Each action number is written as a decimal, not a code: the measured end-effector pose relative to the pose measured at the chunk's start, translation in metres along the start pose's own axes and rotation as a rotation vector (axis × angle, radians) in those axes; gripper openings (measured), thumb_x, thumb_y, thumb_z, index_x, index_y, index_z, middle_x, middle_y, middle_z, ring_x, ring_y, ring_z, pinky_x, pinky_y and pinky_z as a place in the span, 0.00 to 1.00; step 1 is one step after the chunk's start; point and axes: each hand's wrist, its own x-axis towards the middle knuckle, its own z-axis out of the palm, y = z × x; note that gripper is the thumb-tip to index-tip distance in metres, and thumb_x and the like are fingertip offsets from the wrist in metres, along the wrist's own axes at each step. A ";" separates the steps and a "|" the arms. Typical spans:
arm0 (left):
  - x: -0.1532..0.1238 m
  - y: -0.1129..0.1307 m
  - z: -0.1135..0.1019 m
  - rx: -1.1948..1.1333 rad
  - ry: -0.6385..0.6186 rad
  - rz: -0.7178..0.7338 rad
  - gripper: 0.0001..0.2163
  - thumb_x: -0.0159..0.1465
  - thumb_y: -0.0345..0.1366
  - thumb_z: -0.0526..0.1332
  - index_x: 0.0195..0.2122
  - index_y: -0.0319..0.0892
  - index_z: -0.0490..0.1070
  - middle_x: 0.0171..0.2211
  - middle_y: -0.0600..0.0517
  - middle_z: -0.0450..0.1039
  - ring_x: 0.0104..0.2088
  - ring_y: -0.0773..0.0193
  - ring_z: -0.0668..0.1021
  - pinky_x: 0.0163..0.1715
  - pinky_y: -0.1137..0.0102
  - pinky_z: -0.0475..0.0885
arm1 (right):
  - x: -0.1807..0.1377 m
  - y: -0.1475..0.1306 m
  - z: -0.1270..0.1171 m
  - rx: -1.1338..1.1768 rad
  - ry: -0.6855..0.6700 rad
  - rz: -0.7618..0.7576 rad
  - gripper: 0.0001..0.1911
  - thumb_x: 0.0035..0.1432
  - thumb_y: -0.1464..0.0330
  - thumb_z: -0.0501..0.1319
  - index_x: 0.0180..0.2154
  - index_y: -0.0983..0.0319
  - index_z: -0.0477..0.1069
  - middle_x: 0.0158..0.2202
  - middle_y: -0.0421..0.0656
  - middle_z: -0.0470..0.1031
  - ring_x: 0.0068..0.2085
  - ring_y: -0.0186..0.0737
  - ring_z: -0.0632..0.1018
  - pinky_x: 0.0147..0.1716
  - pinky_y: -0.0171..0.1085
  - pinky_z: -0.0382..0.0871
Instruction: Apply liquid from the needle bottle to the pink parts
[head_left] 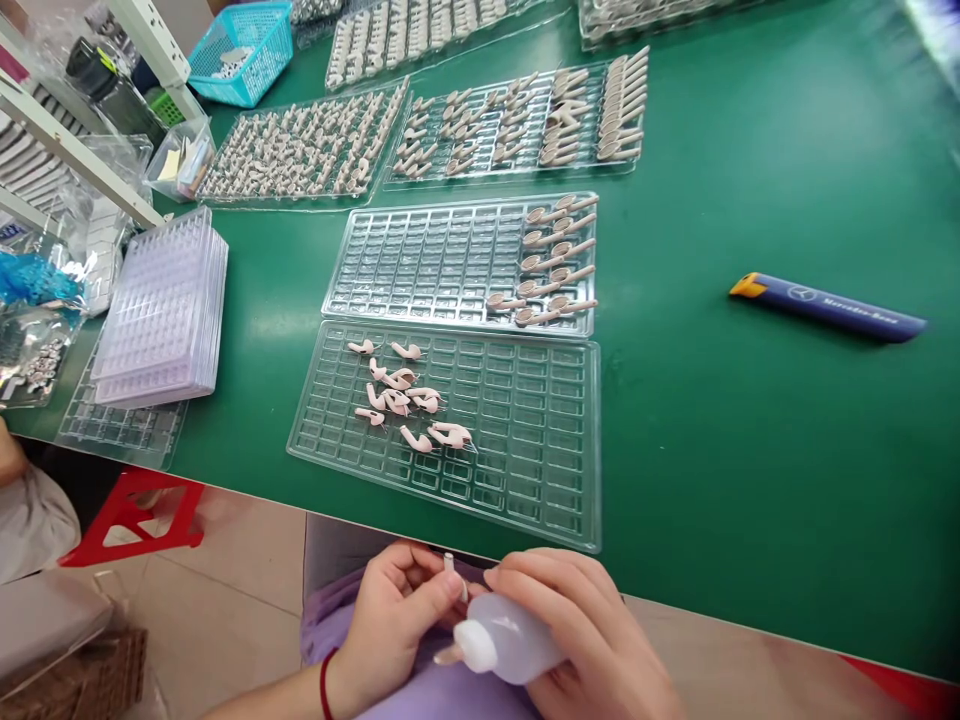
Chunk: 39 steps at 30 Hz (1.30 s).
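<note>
Left hand (386,620): on the near side of the clear plastic front tray (555,470) with rectangular pockets, pinching a small white stem-shaped piece (450,567) between thumb and fingers.
Right hand (592,630): just off the front tray's near right corner, wrapped around a translucent, rounded plastic squeeze bottle (525,640) with a white cap (476,647).
White piece: held off the front tray's near edge, long axis roughly upright toward it; in the left grip, just beside the right fingertips, lower end partly hidden.
Squeeze bottle: slanted, capped end turned left and away from the front tray, nearer the wearer than the white piece; impossible to tell whether touching it.
Pale pink stemmed pieces (454,436): scattered across the front tray's left half, beyond both hands.
</note>
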 end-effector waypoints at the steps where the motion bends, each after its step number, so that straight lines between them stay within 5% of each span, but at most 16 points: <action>1: -0.002 0.002 0.000 0.006 -0.025 -0.007 0.19 0.48 0.48 0.75 0.27 0.38 0.72 0.22 0.53 0.75 0.21 0.72 0.73 0.24 0.77 0.68 | 0.000 0.000 -0.003 0.060 -0.011 0.021 0.13 0.56 0.80 0.59 0.43 0.64 0.70 0.34 0.46 0.76 0.36 0.38 0.75 0.35 0.36 0.73; 7: -0.016 0.016 0.001 0.225 -0.160 0.083 0.14 0.54 0.46 0.72 0.30 0.38 0.80 0.26 0.47 0.79 0.26 0.67 0.76 0.29 0.73 0.71 | -0.002 -0.006 -0.014 0.388 -0.064 0.148 0.23 0.54 0.82 0.62 0.51 0.60 0.66 0.37 0.47 0.78 0.36 0.40 0.78 0.31 0.39 0.77; 12: -0.022 0.023 0.003 0.457 -0.223 0.230 0.13 0.58 0.44 0.68 0.31 0.37 0.83 0.27 0.44 0.79 0.27 0.65 0.75 0.30 0.72 0.69 | -0.003 -0.007 -0.017 0.464 -0.061 0.100 0.27 0.52 0.85 0.60 0.52 0.60 0.65 0.38 0.47 0.79 0.36 0.39 0.78 0.30 0.38 0.77; 21: -0.021 0.023 0.000 0.380 -0.328 0.069 0.12 0.57 0.45 0.68 0.31 0.40 0.84 0.23 0.48 0.74 0.24 0.66 0.72 0.27 0.72 0.68 | -0.002 -0.007 -0.022 0.490 -0.102 0.049 0.26 0.50 0.87 0.59 0.48 0.61 0.66 0.35 0.44 0.80 0.34 0.37 0.78 0.30 0.38 0.76; 34: -0.022 0.033 0.003 0.589 -0.332 0.197 0.07 0.57 0.36 0.66 0.31 0.42 0.84 0.26 0.46 0.79 0.27 0.62 0.75 0.29 0.70 0.68 | 0.003 -0.010 -0.028 0.487 -0.176 0.036 0.23 0.50 0.88 0.58 0.45 0.62 0.66 0.33 0.44 0.79 0.33 0.37 0.77 0.30 0.37 0.77; 39: -0.022 0.032 0.004 0.527 -0.317 0.138 0.09 0.57 0.39 0.67 0.31 0.40 0.83 0.27 0.45 0.80 0.28 0.62 0.75 0.32 0.70 0.69 | 0.003 -0.007 -0.028 0.421 -0.176 0.031 0.21 0.54 0.84 0.59 0.47 0.60 0.66 0.34 0.44 0.80 0.34 0.38 0.78 0.30 0.38 0.78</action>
